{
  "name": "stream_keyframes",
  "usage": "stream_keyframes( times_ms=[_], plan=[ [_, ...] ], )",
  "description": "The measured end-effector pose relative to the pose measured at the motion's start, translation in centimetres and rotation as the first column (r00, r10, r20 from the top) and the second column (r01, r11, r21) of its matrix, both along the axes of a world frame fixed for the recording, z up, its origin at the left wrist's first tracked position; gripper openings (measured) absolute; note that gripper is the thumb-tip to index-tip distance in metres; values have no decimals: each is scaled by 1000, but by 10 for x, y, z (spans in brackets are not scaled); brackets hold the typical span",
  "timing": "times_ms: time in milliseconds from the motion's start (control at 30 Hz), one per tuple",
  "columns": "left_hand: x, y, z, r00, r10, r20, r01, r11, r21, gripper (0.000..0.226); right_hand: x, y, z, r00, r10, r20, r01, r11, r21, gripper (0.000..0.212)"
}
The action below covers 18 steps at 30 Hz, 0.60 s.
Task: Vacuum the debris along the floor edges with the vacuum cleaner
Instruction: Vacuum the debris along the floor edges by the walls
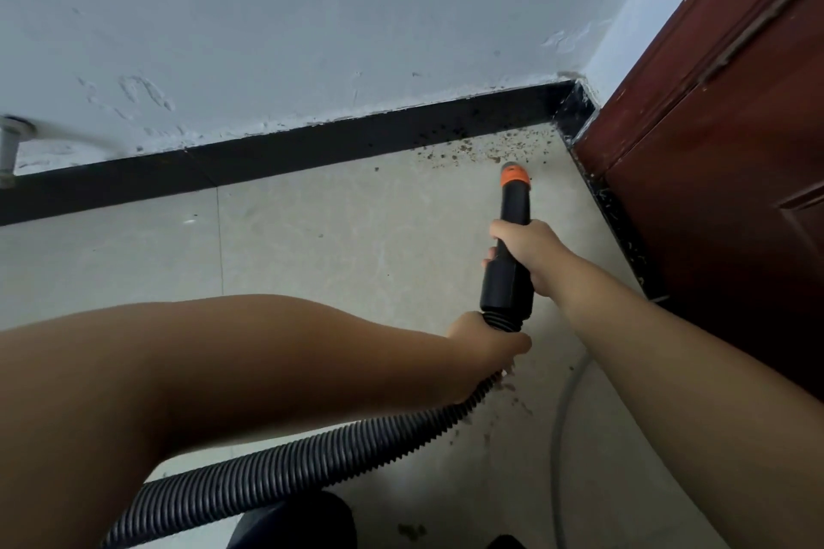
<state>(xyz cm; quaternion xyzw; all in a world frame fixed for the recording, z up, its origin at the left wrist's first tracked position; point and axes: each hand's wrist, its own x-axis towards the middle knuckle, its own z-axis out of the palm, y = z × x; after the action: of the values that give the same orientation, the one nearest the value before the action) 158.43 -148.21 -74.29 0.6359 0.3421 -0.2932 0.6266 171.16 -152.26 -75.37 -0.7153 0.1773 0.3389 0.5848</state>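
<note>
Nearest the lens: left forearm [187, 370] across the lower frame, bare. Left hand [484, 341] wrapped round the ribbed hose [276, 475] just below the tube collar, fingers curled on it. Hose black, corrugated, running down-left past a dark rounded shape [294, 524] at the bottom edge, too cropped to identify. Right hand [526, 250] gripping the nozzle tube [510, 254] mid-length, thumb over the top. Tube black, smooth, wider at the hose end, orange ring [515, 178] at the tip. Tip aimed at the corner, just short of brown crumbs [486, 147] strewn on the beige tile floor [334, 245] along the black baseboard [312, 147]. More specks near the left hand. Grey cord [564, 415] curving on the floor under the right arm. Scuffed white wall [312, 27] above; reddish-brown door [722, 147] at right.
</note>
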Motion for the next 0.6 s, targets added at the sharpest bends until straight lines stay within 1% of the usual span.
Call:
stream_keyframes(
  times_ms=[67,167,333,433,600],
  plan=[
    [12,-5,-1,1000,-13,2,13,1000,-11,20,12,-9,-3,998,-57,4,57,998,-8,14],
    [31,-11,-3,1000,-15,11,15,999,-32,28,33,-20,-7,995,-97,6,98,995,-25,13],
    [53,-12,-9,999,-7,41,9,999,-34,23,57,-25,-15,989,-144,30,145,989,-31,14],
    [50,-10,-13,999,19,30,-18,999,-32,19,56,-18,-17,995,-97,29,98,995,-34,11],
    [19,-5,-18,998,56,-15,-56,998,-17,14,22,1,-19,999,29,19,-29,1000,0,11]
  ],
)
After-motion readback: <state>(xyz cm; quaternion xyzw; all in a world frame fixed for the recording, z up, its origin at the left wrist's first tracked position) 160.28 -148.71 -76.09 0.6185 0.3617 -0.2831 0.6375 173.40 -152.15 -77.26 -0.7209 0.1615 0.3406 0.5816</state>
